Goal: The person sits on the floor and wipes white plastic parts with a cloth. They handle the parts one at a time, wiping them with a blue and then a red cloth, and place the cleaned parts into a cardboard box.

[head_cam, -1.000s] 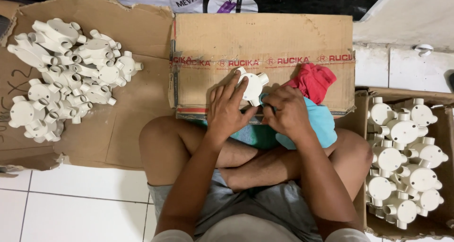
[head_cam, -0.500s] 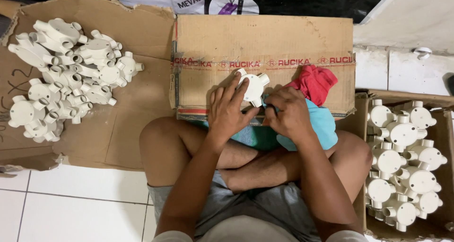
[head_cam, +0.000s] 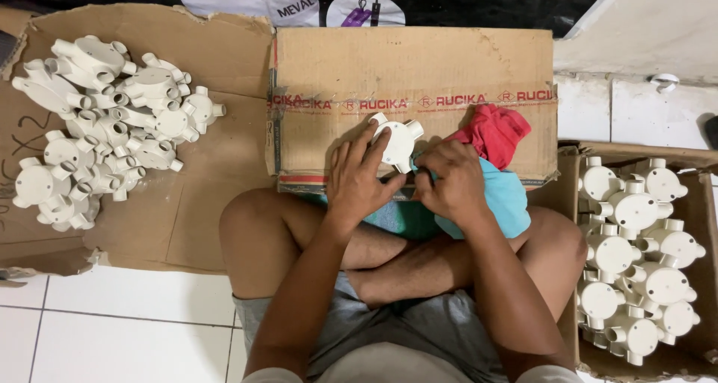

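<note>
A small white plastic pipe box [head_cam: 397,142] is held tight by the left hand [head_cam: 361,175]; a blue cloth [head_cam: 502,196] is gripped by the right hand [head_cam: 449,182]. The box looks light, hard and smooth, best held by its round body.

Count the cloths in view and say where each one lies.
2. A red cloth lies bunched on the closed cardboard box. A blue cloth sits under the right hand, draped from the box's front edge onto the lap. More could be hidden beneath.

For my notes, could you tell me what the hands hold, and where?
The left hand grips a white pipe fitting by its round body; the right hand holds a blue cloth.
</note>
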